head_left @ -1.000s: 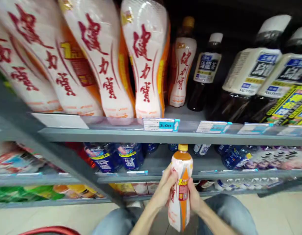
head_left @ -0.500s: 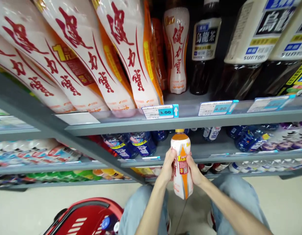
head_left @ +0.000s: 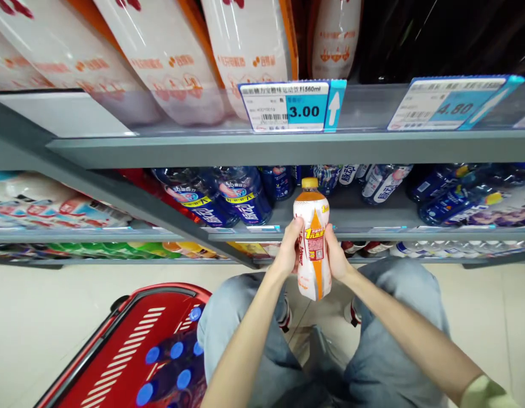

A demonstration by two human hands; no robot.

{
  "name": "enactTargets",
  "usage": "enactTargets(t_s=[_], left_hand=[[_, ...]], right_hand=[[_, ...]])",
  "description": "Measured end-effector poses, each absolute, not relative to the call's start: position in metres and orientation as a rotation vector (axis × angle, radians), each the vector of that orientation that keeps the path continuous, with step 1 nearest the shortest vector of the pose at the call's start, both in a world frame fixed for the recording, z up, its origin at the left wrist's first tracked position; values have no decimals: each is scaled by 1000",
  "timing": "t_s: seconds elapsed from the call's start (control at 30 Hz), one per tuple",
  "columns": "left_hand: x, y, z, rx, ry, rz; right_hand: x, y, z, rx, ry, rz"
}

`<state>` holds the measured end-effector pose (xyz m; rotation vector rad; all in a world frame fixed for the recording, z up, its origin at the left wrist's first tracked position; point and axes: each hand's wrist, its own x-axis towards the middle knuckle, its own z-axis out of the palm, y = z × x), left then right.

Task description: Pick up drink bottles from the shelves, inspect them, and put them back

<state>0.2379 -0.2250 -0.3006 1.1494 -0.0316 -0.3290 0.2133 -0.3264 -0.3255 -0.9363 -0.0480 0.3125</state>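
Observation:
Between my knees, in front of the lower shelves, I hold a drink bottle (head_left: 317, 272) with a yellow cap and a white and orange label. It is upright, tilted a little, with the cap toward the shelf. My left hand (head_left: 288, 246) wraps its left side, the thumb on the label. My right hand (head_left: 337, 255) grips the right side. The fingers behind the bottle are hidden. Similar white and orange bottles (head_left: 249, 51) stand on the shelf above, behind a price tag (head_left: 305, 107) reading 3.00.
The shelf edge (head_left: 228, 150) runs across above my hands. Blue drink bottles (head_left: 245, 195) stand on the shelf below it, and some lie at the right. A red shopping basket (head_left: 118, 334) holding several blue-capped bottles (head_left: 176, 350) is on the floor at my left.
The view has tilted down and come closer to the shelf, so more of the basket and its bottles shows. Both hands still hold the same bottle.

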Motion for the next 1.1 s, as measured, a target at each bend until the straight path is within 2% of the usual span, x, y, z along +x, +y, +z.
enactTargets(t_s=[0.9,1.1], left_hand=[[241,-228,-310,1184,-68,-287],[241,-224,-308,1192,-132,-165]], right_hand=[[216,-328,-333,-974,18,259],[215,-326,-324,-979,-10,292]])
